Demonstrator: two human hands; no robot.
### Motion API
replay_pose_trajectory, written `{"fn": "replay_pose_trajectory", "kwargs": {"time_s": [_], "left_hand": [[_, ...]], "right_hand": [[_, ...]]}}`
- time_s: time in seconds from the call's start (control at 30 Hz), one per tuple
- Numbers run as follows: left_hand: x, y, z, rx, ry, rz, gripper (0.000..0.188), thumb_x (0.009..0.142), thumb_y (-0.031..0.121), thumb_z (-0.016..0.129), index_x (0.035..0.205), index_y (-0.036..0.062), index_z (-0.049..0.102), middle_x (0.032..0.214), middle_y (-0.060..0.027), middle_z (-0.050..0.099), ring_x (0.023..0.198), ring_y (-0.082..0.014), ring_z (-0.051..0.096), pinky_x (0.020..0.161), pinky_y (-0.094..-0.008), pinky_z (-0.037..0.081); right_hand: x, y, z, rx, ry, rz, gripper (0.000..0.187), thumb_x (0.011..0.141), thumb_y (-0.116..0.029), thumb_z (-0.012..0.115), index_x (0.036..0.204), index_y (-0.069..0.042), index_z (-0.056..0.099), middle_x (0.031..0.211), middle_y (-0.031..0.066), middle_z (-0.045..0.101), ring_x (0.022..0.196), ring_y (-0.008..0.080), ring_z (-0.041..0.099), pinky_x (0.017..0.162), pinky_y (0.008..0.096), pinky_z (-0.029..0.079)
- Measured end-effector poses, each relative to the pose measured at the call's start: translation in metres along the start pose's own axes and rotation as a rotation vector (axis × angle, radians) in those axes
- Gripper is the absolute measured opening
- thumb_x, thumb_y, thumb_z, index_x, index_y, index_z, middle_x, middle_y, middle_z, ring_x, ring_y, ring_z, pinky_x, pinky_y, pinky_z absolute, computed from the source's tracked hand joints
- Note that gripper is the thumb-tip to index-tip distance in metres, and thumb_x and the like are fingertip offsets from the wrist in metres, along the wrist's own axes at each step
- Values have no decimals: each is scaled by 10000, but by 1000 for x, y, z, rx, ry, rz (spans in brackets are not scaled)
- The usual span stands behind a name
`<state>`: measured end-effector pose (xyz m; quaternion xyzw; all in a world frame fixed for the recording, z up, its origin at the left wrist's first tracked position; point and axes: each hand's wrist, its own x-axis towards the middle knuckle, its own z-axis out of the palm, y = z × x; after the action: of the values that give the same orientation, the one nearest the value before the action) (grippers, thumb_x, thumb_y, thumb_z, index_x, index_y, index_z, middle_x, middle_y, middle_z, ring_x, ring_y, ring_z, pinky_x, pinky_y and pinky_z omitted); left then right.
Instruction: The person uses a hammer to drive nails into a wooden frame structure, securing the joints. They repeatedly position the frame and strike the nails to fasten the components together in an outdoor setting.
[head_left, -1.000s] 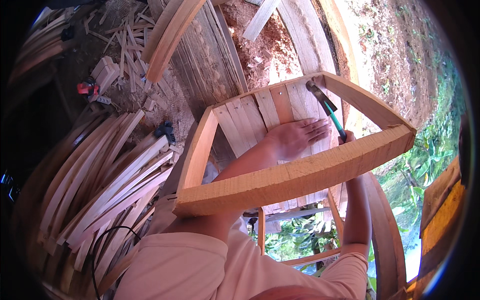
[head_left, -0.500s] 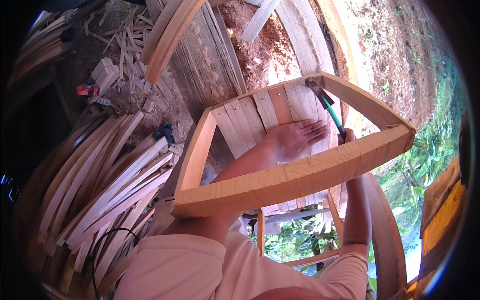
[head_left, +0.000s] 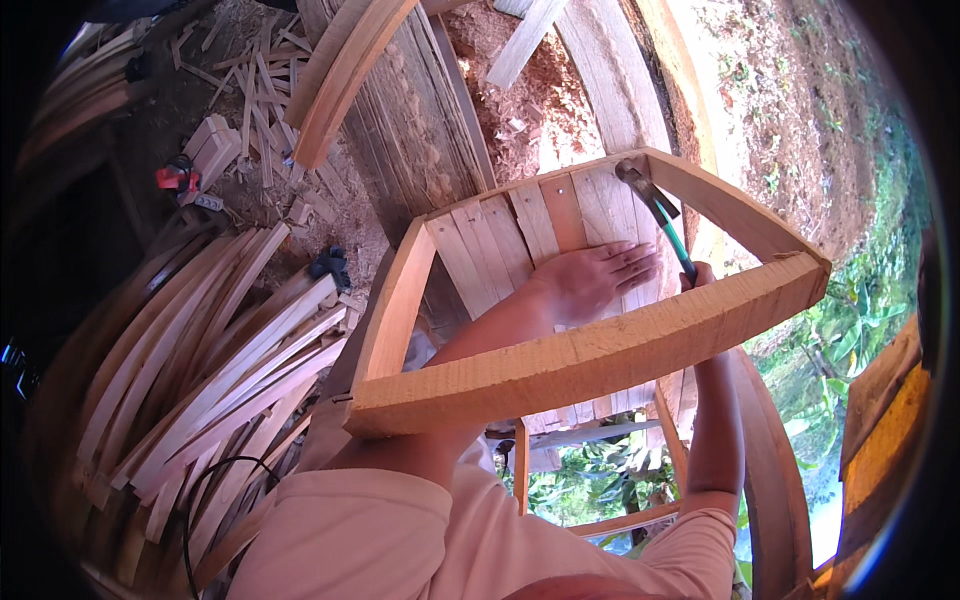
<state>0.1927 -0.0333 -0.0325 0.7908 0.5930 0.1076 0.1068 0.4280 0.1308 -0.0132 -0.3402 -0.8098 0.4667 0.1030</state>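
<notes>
My left hand point(head_left: 592, 282) lies flat on a panel of wooden slats point(head_left: 487, 255), its fingers stretched out toward the right. The left arm passes under the thick front rail of a curved wooden frame point(head_left: 590, 352). In my right hand point(head_left: 697, 276) is a hammer point(head_left: 671, 232) with a green handle, gripped near its lower end. The hammer's metal head is beside the far right corner of the slats, close to the back rail. One slat point(head_left: 563, 212) is darker and redder than its neighbours, with a small nail-like spot near its top.
Curved wooden strips point(head_left: 210, 370) are stacked at the left. Beyond them lie offcuts point(head_left: 262, 100) and a red-and-black tool point(head_left: 178, 176). A weathered beam point(head_left: 410, 110) and a curved timber point(head_left: 350, 80) are behind the frame. Greenery and bare ground show at the right.
The hammer's head has shifted slightly, nearer the slats' right corner. My left hand stays flat in the same place on the slats.
</notes>
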Motion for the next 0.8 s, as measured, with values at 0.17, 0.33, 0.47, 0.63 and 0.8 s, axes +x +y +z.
{"fn": "replay_pose_trajectory", "kwargs": {"time_s": [0.17,0.33,0.47,0.63,0.8], "left_hand": [[-4,5,9,0,67,-9,623,1057,263,356,1647,70,303,1731,-54,292,1599,-196,256,1335,-369,136],[-2,0,-22,-124,-162,-41,617,1078,287,323,1652,65,282,1735,-53,279,1598,-193,253,1335,-361,143],[1,-2,6,-13,-48,-10,648,1066,298,349,1659,54,256,1751,-61,229,1604,-186,233,1337,-363,128],[0,-2,-11,26,-66,4,657,1068,315,355,1660,55,242,1753,-51,218,1618,-178,177,1342,-358,92],[1,-7,6,-42,-63,-16,677,1063,335,365,1666,59,230,1761,-59,193,1622,-178,161,1344,-359,66]], "right_hand": [[2,4,11,-47,-5,-31,173,1059,-213,619,1107,-48,590,757,90,586,640,220,544,567,390,420],[1,-30,14,-219,35,-97,146,1054,-190,622,1066,-56,566,733,107,576,625,232,537,556,407,412],[27,-20,14,-568,-45,27,138,1019,-125,655,1053,-62,537,712,132,553,619,251,532,549,431,407],[0,-5,4,248,-52,180,185,1046,-238,615,1116,-74,567,836,69,566,743,184,542,654,371,442],[16,-8,-1,-38,-178,404,301,1078,-333,578,1245,-82,595,986,14,629,872,120,592,784,278,491]]}}
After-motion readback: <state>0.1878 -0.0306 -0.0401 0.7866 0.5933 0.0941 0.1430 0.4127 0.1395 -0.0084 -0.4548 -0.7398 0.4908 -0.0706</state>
